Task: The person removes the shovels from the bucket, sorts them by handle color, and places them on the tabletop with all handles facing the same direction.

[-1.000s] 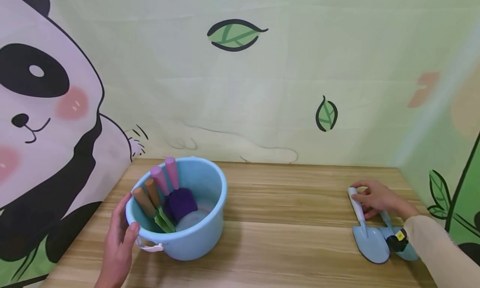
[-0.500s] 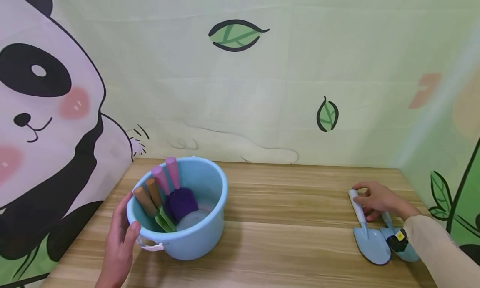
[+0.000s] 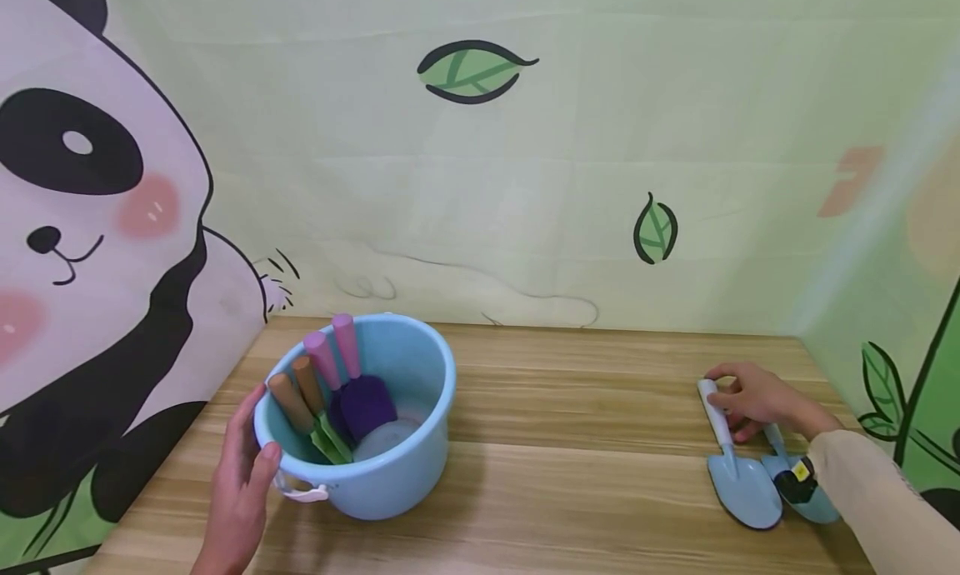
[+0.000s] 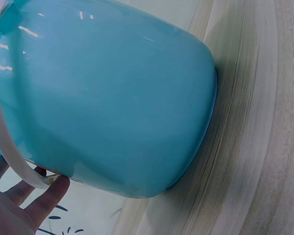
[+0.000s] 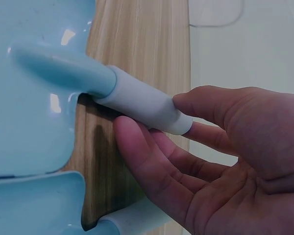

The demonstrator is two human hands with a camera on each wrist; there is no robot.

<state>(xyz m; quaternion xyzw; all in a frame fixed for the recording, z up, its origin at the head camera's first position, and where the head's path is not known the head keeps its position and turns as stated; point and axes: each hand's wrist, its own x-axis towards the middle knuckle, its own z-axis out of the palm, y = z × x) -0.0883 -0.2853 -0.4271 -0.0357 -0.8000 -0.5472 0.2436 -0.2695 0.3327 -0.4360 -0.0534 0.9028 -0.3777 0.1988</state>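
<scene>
Blue bucket (image 3: 397, 487): we see it upright on the wooden table (image 3: 570, 508), left of centre in the head view.
Contents: only the head view lets us look inside, where two brown handles (image 3: 291, 402) and two pink handles (image 3: 322, 360) lean at the upper left of the rim.
Left hand (image 3: 236, 487): lower left of the head frame, fingers extended and spread from the thumb, resting against the bucket's side.
White bail (image 4: 10, 152): the left wrist view gives us its long curve; from the head we catch a short piece.
Right hand (image 3: 757, 400): lower right; the right wrist view shows us thumb and fingers pinching the white grip (image 5: 142, 98) of a light-blue shovel (image 3: 744, 492).
Second shovel (image 3: 821, 506): just beside it, partly covered by the black device (image 3: 793, 482) on the wrist.
</scene>
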